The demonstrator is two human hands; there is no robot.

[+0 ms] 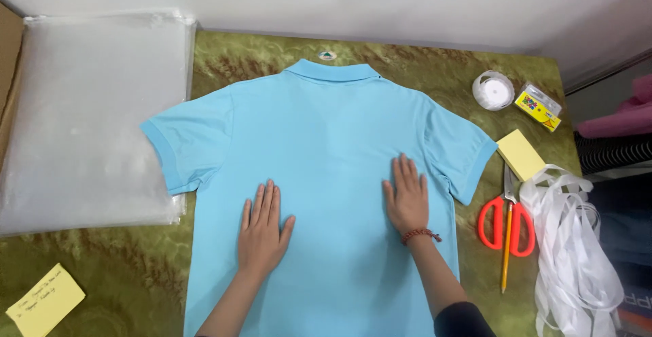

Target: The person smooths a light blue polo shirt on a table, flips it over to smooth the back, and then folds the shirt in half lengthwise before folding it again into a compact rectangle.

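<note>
A light blue polo shirt lies spread flat, back side up, on a green marbled table, collar toward the far wall. My left hand rests flat on the shirt's lower left, fingers together and pointing away from me. My right hand presses flat on the shirt's right side, with a reddish bead bracelet on the wrist. Neither hand holds anything.
A stack of clear plastic bags lies at the left. Right of the shirt are red-handled scissors, a pencil, a yellow sticky pad, a white ribbon roll, a small yellow box and loose white ribbon. A yellow note lies front left.
</note>
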